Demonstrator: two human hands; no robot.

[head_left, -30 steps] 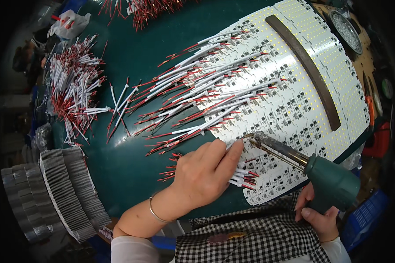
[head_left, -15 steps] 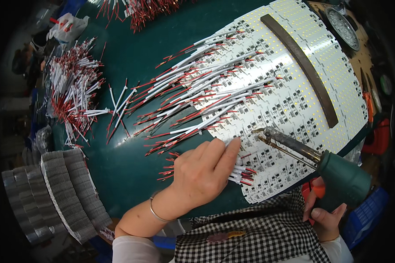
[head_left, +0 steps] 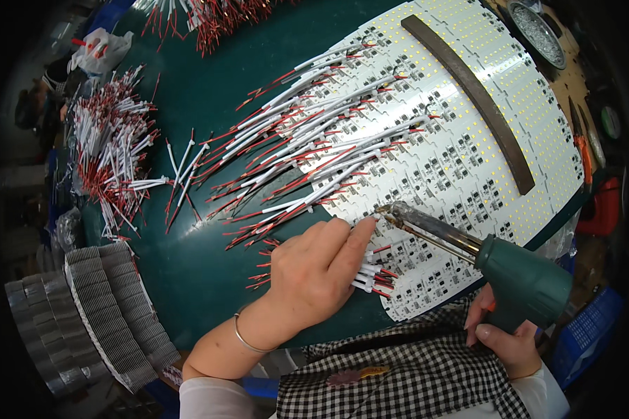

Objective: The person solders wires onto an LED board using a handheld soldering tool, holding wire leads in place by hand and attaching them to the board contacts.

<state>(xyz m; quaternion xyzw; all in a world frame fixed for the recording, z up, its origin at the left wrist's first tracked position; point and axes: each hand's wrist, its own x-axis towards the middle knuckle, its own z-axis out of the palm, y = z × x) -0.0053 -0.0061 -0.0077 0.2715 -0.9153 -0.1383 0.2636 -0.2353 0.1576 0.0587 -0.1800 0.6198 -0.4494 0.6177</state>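
My left hand (head_left: 311,269) is closed in a pinch over the lower left part of a white LED circuit board sheet (head_left: 426,167). Its thumb and forefinger grip a wire, mostly hidden, whose end shows at the fingertips. White-sleeved wires (head_left: 374,279) with red ends stick out from under the palm. In my right hand (head_left: 503,335) is a green soldering gun (head_left: 524,279), held by its handle. The metal tip (head_left: 388,211) of the gun reaches the board right beside my left fingertips. Several rows of white-and-red wires (head_left: 314,153) lie across the board's left side.
A dark curved bar (head_left: 472,101) rests on the board. Piles of wires (head_left: 115,140) lie at left on the green table (head_left: 203,279), near stacked grey metal strips (head_left: 115,307). Pliers (head_left: 581,146) and a round metal dish (head_left: 536,33) are at far right.
The soldering gun has moved left and a little up, bringing its tip close to my left fingertips. My left hand keeps its pinch; the whole view has shifted slightly.
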